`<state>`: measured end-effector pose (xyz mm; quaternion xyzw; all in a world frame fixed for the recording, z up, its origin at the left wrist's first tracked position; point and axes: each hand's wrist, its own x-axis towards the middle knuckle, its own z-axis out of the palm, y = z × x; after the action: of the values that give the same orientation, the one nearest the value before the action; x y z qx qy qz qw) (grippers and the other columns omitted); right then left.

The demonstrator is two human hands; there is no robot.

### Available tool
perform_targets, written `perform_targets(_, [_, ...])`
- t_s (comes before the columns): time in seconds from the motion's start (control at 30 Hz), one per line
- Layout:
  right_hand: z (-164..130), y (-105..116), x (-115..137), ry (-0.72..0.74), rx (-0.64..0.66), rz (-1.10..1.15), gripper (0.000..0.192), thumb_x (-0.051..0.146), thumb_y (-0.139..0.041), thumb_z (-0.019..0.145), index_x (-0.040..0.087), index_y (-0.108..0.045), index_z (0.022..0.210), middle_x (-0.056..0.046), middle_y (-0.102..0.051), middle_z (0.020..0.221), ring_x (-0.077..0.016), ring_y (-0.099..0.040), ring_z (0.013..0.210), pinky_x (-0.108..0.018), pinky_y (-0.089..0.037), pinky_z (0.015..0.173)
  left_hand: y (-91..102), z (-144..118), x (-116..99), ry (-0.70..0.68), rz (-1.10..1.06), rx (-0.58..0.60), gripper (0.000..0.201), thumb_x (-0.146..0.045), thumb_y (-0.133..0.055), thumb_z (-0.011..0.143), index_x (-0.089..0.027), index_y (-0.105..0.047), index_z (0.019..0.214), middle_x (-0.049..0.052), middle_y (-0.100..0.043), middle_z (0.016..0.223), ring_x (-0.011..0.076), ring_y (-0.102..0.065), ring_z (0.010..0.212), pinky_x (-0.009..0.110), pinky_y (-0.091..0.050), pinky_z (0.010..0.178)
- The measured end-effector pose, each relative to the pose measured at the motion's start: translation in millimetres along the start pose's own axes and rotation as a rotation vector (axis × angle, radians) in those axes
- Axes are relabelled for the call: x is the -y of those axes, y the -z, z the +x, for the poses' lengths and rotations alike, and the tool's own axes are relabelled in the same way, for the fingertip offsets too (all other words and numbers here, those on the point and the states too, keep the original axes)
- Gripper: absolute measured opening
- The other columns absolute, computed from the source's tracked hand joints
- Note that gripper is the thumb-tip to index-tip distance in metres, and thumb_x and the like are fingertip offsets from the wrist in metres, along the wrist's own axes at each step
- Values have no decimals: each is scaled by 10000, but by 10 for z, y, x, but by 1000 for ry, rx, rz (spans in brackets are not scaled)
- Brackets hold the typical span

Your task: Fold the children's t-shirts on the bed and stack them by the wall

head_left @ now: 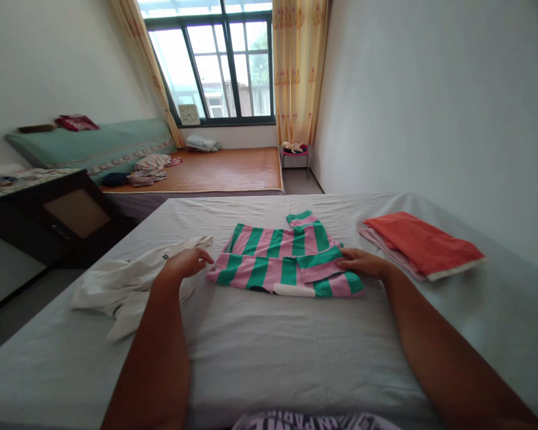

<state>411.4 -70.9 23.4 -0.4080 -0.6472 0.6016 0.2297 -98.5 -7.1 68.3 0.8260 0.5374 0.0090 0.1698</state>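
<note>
White garment (125, 279) crumpled by the left edge of the pale sheet (296, 352); its small dark tag (165, 257) too tiny to read. Left forearm crosses in front, hiding part of it. Left hand (185, 263): wrist bent, fingers loosely curved and parted from thumb, tips at the left end of the striped garment (269, 272); contact unclear. That garment, green and pink, lies folded mid-sheet, one sleeve jutting toward the far edge. Nearest the camera, the wearer's top (309, 421), cut off at the frame; lettering partly legible, "PARI". Right hand (363, 263) reaches inward, fingertips on a folded-over sleeve; pinching or pressing, cannot tell. Folded red-orange cloth (425, 242) toward the sheet's right edge.
</note>
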Motion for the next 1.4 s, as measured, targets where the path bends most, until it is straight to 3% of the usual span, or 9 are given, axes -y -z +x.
perform_targets(0.23, [-4, 4, 13, 12, -19, -80, 590, 512, -690, 752, 213, -611, 1254, -65, -688, 1116, -274, -613, 1050, -399, -475, 936, -214, 160, -101, -47, -219, -11, 661, -425, -594, 740, -217, -513, 1363, 76, -632, 1244, 214, -648, 910, 286, -495, 785])
perform_targets(0.4, [-9, -3, 10, 4, -37, -83, 587, 529, -691, 741, 207, -626, 1228, -65, -698, 1072, -268, -617, 1019, -385, -485, 906, -180, 192, -164, -115, -60, -137, 274, -282, -577, 749, -207, -750, 948, 60, -714, 910, 224, -631, 887, 313, -460, 862])
perform_targets(0.5, [-11, -2, -3, -2, -37, -62, 586, 526, -695, 736, 202, -628, 1220, -66, -697, 1066, -265, -619, 1005, -380, -487, 890, 10, 30, -230, -255, -238, -196, 223, -333, -590, 795, -191, -747, 862, 86, -691, 1024, 227, -610, 984, 332, -450, 916])
perform_targets(0.63, [-8, 4, -32, -14, -31, -33, 570, 516, -703, 734, 211, -632, 1210, -56, -700, 1041, -265, -621, 985, -368, -493, 859, 199, -234, -292, -409, -533, 180, 263, -391, -667, 790, -163, -735, 902, 105, -685, 1109, 230, -617, 1014, 323, -471, 904])
perform_targets(0.77, [-8, 10, -56, -19, -35, 0, 555, 510, -719, 725, 209, -647, 1186, -49, -709, 989, -261, -622, 950, -348, -497, 820, 182, -297, -316, -265, -607, 373, 384, -476, -714, 739, -135, -744, 912, 83, -729, 835, 191, -650, 759, 261, -510, 699])
perform_targets(0.9, [-17, 9, -46, -12, -35, 7, 543, 500, -727, 723, 212, -653, 1178, -43, -709, 986, -253, -621, 947, -337, -493, 824, 83, -213, -367, -21, -651, 468, 535, -643, -594, 756, -153, -732, 921, 94, -733, 867, 186, -666, 701, 240, -503, 605])
perform_targets(1.1, [-19, -8, -12, -23, -22, 6, 584, 500, -714, 735, 194, -625, 1224, -64, -700, 1048, -265, -617, 1001, -355, -488, 867, -113, 26, -370, 192, -265, 229, 514, -680, -547, 698, -172, -595, 632, 44, -660, 575, 146, -577, 490, 224, -400, 497])
perform_targets(1.2, [-15, -21, 3, -32, 1, 17, 578, 491, -694, 760, 202, -604, 1252, -72, -669, 1155, -270, -598, 1076, -364, -476, 908, -188, 111, -402, 219, 8, 237, 449, -596, -572, 678, -189, -543, 492, 27, -597, 478, 144, -531, 479, 240, -355, 501])
perform_targets(1.4, [-21, -38, 48, -38, 10, 7, 551, 484, -678, 780, 221, -602, 1259, -72, -621, 1263, -285, -561, 1165, -390, -443, 980, -204, 117, -328, 219, 114, 157, 172, -363, -573, 619, -215, -613, 540, 4, -605, 492, 153, -521, 492, 255, -334, 516])
